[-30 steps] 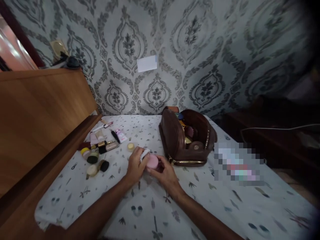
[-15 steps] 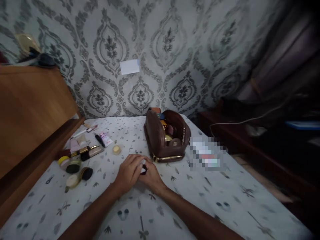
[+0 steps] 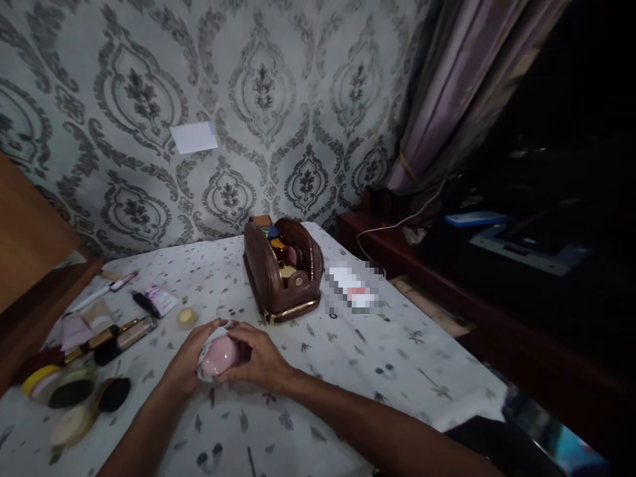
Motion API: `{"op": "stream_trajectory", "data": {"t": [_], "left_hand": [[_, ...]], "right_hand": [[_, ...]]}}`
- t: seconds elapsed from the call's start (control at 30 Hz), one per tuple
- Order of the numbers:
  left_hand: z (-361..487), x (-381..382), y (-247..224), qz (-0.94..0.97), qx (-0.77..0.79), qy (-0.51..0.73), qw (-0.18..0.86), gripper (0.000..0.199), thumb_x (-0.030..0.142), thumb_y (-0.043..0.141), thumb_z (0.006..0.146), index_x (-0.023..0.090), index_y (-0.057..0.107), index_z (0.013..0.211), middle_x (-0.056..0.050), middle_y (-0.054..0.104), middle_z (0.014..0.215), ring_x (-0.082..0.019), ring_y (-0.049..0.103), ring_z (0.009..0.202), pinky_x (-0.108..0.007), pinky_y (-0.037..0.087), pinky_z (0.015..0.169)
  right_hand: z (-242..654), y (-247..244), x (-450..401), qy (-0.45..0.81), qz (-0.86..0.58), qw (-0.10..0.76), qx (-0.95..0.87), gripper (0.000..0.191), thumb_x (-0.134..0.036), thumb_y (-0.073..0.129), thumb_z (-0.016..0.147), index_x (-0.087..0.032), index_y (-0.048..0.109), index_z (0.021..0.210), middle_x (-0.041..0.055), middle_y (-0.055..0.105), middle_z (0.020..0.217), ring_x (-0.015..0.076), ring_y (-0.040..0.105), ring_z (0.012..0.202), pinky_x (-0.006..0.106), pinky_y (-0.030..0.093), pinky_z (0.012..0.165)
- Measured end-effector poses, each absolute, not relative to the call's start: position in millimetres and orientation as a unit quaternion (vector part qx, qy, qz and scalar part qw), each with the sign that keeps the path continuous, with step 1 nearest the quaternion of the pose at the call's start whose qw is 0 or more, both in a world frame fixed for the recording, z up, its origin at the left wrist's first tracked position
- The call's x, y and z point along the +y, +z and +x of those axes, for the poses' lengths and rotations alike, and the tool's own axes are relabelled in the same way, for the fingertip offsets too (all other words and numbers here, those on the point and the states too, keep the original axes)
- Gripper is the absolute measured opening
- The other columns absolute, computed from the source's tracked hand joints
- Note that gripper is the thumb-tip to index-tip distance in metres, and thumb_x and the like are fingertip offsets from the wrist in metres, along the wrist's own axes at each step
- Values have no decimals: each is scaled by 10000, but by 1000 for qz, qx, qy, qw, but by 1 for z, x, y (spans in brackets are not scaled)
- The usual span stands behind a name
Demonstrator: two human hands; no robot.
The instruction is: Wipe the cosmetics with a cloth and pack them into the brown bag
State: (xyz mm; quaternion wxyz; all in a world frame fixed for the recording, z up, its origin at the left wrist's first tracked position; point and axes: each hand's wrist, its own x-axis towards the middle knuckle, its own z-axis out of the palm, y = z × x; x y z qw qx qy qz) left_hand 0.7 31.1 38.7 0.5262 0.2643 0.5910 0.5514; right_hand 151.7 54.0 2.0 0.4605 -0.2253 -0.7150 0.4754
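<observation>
Between both hands is a glossy pink rounded item (image 3: pixel 220 356) with a white cloth or tissue (image 3: pixel 205 375) around its edge. My left hand (image 3: pixel 187 358) is wrapped round its left side, over the white material. From the right, my right hand (image 3: pixel 258 358) grips the item with curled fingers and the thumb below. Just beyond the hands stands an open brown bag (image 3: pixel 258 271) with a gold zip and several small items inside. A small round cream-coloured pot (image 3: pixel 187 317) sits on the table past my left hand.
Several cosmetic tubes, bottles and jars (image 3: pixel 72 387) lie on the patterned tablecloth (image 3: pixel 298 424) at the left. A blurred-out white object (image 3: pixel 355 286) is right of the bag. A wooden panel (image 3: pixel 34 232) borders the left; a dark red ledge (image 3: pixel 447 285) with a cable runs along the right.
The view has turned to the right, so the bag and jars appear further left. The pink face of the held item now shows between my hands, where only white and dark parts showed before.
</observation>
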Motion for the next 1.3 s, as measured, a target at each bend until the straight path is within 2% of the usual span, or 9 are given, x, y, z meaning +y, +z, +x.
{"op": "stream_trajectory", "data": {"t": [0.17,0.3,0.47,0.7,0.87,1.03,1.13,1.2,1.3], "left_hand": [[5,29,49,131,560,547,608,172,189,549,883,120,703,913,-81,760,845,-220,724,862,-304,590,775],[5,29,47,108,550,534,633,178,227,545,908,112,678,935,-72,742,768,-216,730,776,-296,603,689],[-1,32,26,136,554,544,616,190,289,690,799,142,679,919,-26,709,700,-205,707,691,-287,585,618],[-1,36,18,252,566,576,534,394,297,878,437,130,662,721,16,660,614,-175,634,596,-250,502,540],[5,34,33,307,550,552,547,373,289,853,416,128,648,683,34,602,535,-98,492,439,-196,386,406],[9,29,29,340,572,510,545,358,263,790,428,153,641,735,75,497,446,-69,356,342,-170,232,308],[9,28,26,382,585,505,506,333,288,741,476,167,645,772,52,548,495,-89,388,371,-177,249,312],[9,29,29,446,576,512,455,289,268,708,515,179,650,784,16,630,612,-122,487,460,-194,349,369],[8,34,40,541,543,523,371,328,235,681,530,195,671,856,-23,703,823,-202,629,715,-259,509,622]], "right_hand": [[154,7,53,459,-219,495,-705,706,-513,870,540,-209,685,1150,69,693,1116,229,639,1039,320,492,924],[157,8,51,425,-218,494,-726,719,-514,854,576,-226,646,1201,76,686,1162,221,642,1044,312,496,913],[159,6,46,342,-264,439,-788,821,-459,841,623,-275,512,1352,66,646,1184,232,639,1059,325,509,901],[158,6,46,295,-278,426,-809,782,-403,812,671,-274,472,1363,68,594,1203,234,619,1085,321,515,899],[158,7,47,308,-254,494,-773,711,-341,810,671,-235,493,1298,69,591,1158,218,585,1093,323,488,946],[158,12,45,334,-302,480,-753,633,-274,807,639,-215,519,1200,60,585,1091,223,593,1034,345,500,899],[158,15,44,340,-308,483,-746,621,-271,815,622,-210,527,1168,61,595,1081,228,598,1022,349,503,881],[159,17,45,343,-307,494,-737,636,-282,826,602,-210,531,1161,61,605,1083,225,602,1007,344,507,867],[163,25,47,356,-317,510,-716,660,-317,841,577,-225,540,1157,47,621,1073,206,610,938,328,516,825]]}}
